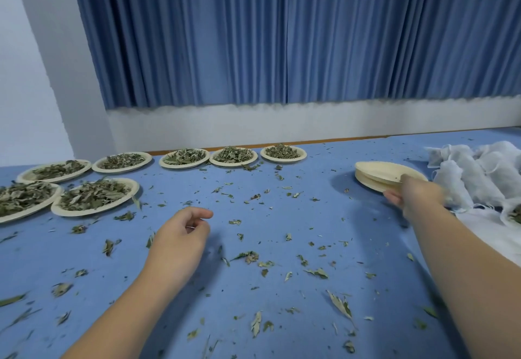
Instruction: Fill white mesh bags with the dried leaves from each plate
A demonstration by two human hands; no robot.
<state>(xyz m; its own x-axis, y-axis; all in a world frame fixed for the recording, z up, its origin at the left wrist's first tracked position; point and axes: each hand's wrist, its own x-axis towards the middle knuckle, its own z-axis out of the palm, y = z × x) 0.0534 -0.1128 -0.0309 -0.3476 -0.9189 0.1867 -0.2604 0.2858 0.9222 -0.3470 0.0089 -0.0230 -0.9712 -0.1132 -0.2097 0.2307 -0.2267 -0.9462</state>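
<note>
While pinching near edge of stack of empty pale round paper plates [377, 175] w/ right hand [417, 200]: thumb on top, fingers under; blurred, so can't tell if one plate or several. Left hand [180, 234] loosely curled, holding nothing, above blue felt tabletop [282, 217]. Nearest cream paper plate [134, 187], heaped w/ dried green leaves [93, 195]: up and left of left hand, well apart from right grip. Plate round, so no long axis to mind. Filled white mesh bags [479, 172] just right of right hand. Judged: next full plate best fetched w/ left hand.
</note>
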